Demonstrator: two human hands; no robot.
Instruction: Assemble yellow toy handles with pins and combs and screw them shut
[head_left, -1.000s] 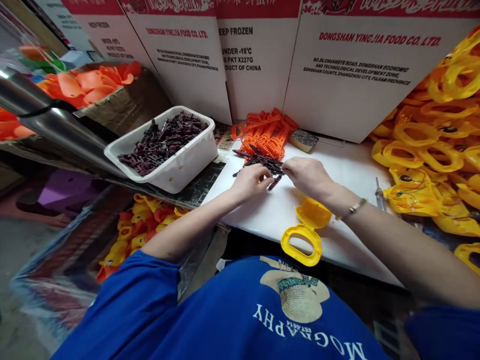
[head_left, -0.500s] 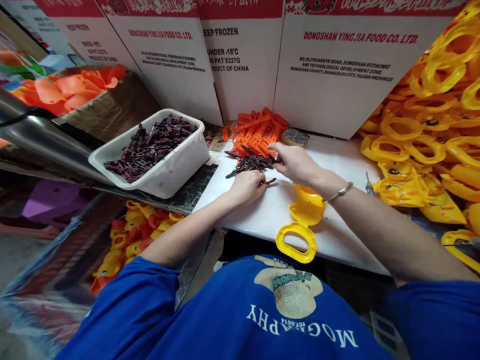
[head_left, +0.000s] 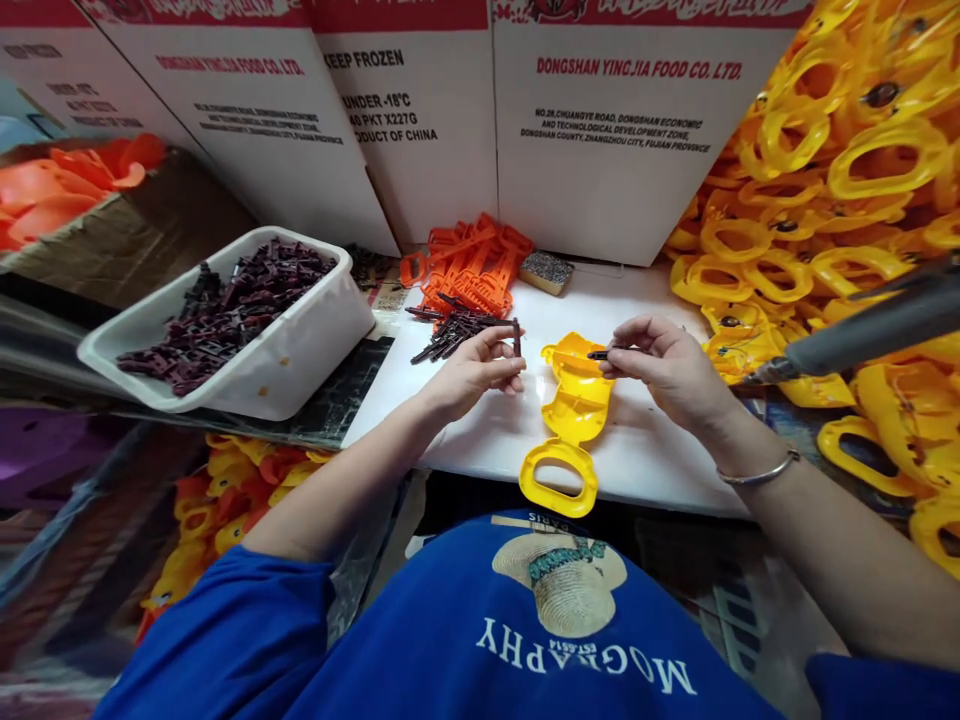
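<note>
My left hand pinches a small dark plastic part, held upright just right of the pile of dark parts. Between the fingertips of my right hand is another small dark part, pointing left. Below and left of that hand lies a yellow plastic shell with an oval ring handle at its near end, hollow side up on the white board. Behind the dark pile is a heap of orange plastic parts.
A white tub full of dark parts stands left of the board. Cartons wall the back, with a grey block before them. Yellow shells pile up at right, where a dark pointed tool hangs. Orange pieces fill a left box.
Both hands have left the dark pile, each with a small dark part. My right hand has moved right, beside the yellow shell. The view has shifted right, bringing the hanging tool in.
</note>
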